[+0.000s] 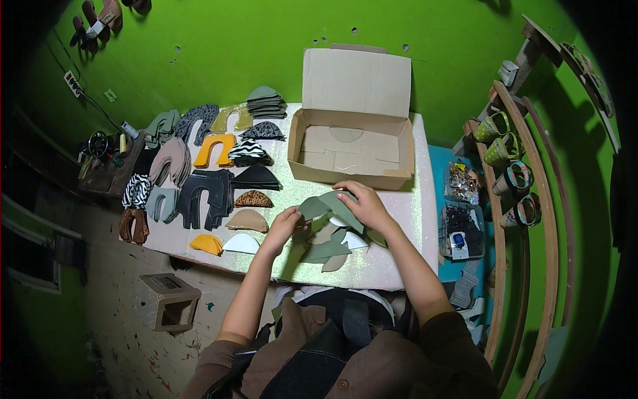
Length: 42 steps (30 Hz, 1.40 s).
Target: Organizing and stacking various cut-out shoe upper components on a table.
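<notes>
Between both hands is a dark green curved piece of sheet material [343, 207], arched like a U. My left hand [284, 228] pinches its left end, the fingertips partly hidden. Gripping the other side, my right hand [365, 207] has its fingers over the top edge. Under the arch lie loose green pieces [325, 251], a white half-round piece [355, 241] and a beige piece [335, 263], overlapping on the table. An open cardboard box [349, 175] stands just beyond my hands, its lid up and a half-round cutout inside.
Stacks of U-shaped pieces, such as black ones [199, 196] and orange ones [214, 150], cover the table's left side beside half-round stacks [256, 178]. Plastic containers [462, 229] stand right of the table. Wooden racks [495, 219] hold footwear. Another carton [169, 302] sits on the floor.
</notes>
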{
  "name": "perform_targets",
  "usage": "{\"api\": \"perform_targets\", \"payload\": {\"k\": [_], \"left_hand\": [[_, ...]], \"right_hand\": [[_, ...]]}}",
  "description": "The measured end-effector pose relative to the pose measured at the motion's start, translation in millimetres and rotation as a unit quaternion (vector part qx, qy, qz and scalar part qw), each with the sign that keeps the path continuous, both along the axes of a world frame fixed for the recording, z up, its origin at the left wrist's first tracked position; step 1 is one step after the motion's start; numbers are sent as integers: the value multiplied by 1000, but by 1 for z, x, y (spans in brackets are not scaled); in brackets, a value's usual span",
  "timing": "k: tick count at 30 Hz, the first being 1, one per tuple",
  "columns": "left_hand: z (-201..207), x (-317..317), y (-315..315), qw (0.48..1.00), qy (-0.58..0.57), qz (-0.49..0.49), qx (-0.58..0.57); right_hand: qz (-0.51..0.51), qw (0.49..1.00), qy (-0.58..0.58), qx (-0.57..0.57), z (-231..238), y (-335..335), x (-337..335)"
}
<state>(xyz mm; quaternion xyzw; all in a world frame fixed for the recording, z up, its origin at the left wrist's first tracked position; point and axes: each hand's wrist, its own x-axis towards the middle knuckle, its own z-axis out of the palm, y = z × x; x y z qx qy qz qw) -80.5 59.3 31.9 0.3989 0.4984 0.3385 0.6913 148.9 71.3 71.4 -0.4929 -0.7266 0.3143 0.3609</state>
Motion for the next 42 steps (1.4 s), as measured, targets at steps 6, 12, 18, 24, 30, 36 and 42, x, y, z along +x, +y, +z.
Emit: {"api": "perform_targets", "payload": {"k": [6,12,18,24,30,36,42], "left_hand": [[7,3,3,997,-24,-49,-50],[10,4,-5,990,-93,-41,-97],[10,3,-5,987,-117,-42,-97],[12,3,-6,985,-121,-56,-108],[12,-4,4,987,-50,-141,-53],[41,-22,40,994,-26,-98,26],[48,-58,83,998,20,-47,33]], "right_hand": [[143,989,-37,20,-4,7,-9],[182,982,-43,15,-16,7,-16],[189,981,-50,-10,-11,5,-21],[166,984,-60,-20,-17,8,-25],[169,982,-58,-62,-19,20,-34],[162,959,117,-200,-3,51,-37],[156,938,168,-259,-8,83,-65]]}}
